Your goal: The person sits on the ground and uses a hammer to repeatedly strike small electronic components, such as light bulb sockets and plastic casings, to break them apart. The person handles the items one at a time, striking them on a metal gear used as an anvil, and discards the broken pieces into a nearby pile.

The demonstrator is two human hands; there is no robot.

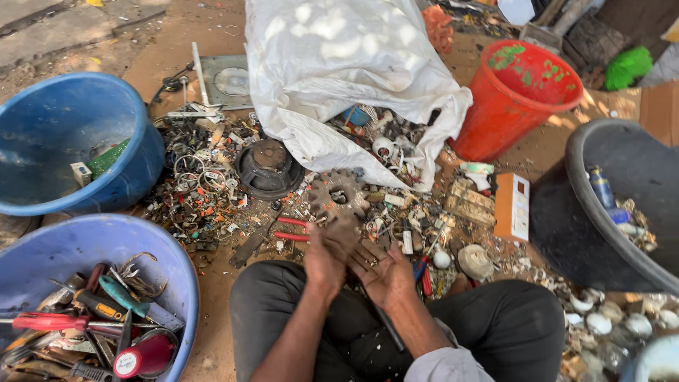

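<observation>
Nearest you, your dark-trousered knees (495, 318) frame both forearms. Your left hand (324, 258) and right hand (385, 272) meet just above your lap: the right lies palm up with fingers loosely spread, the left pressed over its fingertips with fingers curled; whether anything small sits between them you cannot tell. At your left side, a pale blue basin (49, 247) holds screwdrivers (49, 322), pliers and a red round tin (141, 357). Just beyond your hands, red-handled pliers (291, 230) lie on the dirt beside a rusty toothed gear (338, 194), amid a scatter of scrap (205, 184): springs, wire rings, screws, plugs. Left of the gear, a dark round speaker (267, 168). At right, an orange and white switch box (512, 206), then a black tub (566, 212) holding a few bottles. Further left, a deep blue basin (134, 141) holds a green circuit board. Farthest, a white sack (339, 64) draped over the heap, and a red bucket (502, 113).
</observation>
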